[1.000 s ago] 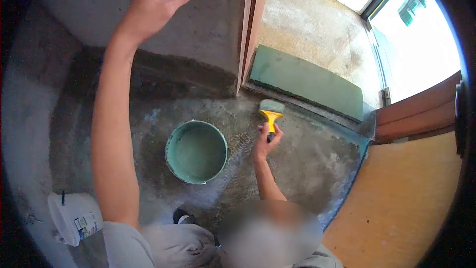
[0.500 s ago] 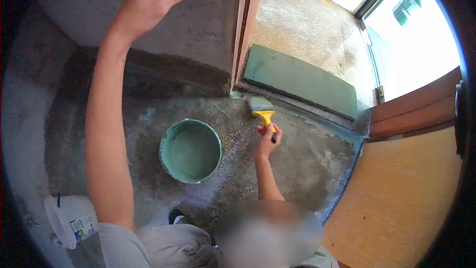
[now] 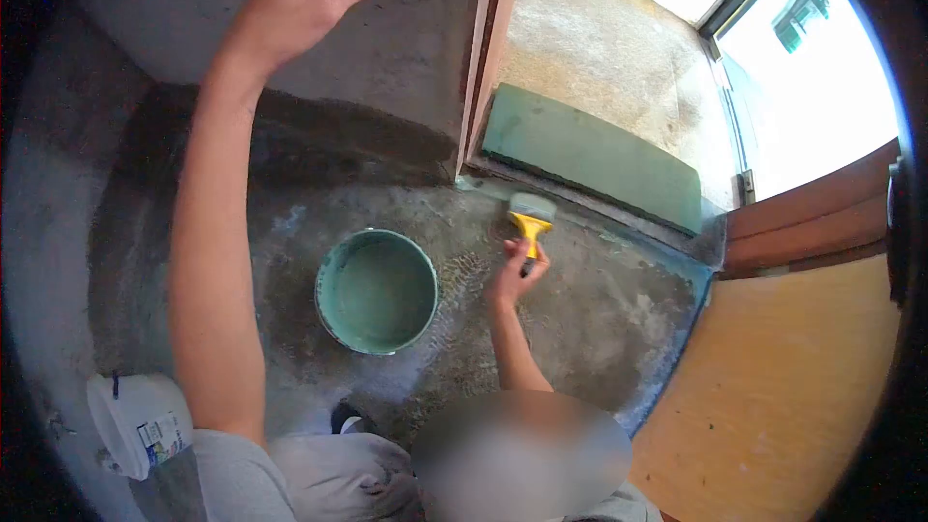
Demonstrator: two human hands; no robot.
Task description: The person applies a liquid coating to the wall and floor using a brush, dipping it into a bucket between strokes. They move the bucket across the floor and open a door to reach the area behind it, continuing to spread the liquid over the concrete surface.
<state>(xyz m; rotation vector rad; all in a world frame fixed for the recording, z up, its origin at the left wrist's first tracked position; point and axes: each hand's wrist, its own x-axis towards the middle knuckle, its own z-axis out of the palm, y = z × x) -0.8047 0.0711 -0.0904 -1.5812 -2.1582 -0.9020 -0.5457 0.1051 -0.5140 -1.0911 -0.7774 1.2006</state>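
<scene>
My right hand point(image 3: 518, 274) holds the handle of a yellow and black brush point(image 3: 530, 225), its bristles over the floor just below the door sill. The bristle end is blurred. Left of that hand, a round bucket point(image 3: 376, 291) of green-grey liquid stands on the floor. My left hand point(image 3: 295, 10) is raised at the top left, thumb stretched out, in front of the grey wall point(image 3: 406, 29); its fingertips are cut off by the frame's edge, and nothing shows in it.
A green slab point(image 3: 592, 159) lies along the doorway. A wooden panel point(image 3: 773, 377) stands at the right, below a brown door frame point(image 3: 812, 213). A white bucket point(image 3: 145, 420) is at the lower left, and my shoe point(image 3: 348, 418) shows at the bottom.
The brush in my right hand has shifted slightly right, away from the doorway's left corner. My left hand appears a little farther right, with the whole view slightly shifted.
</scene>
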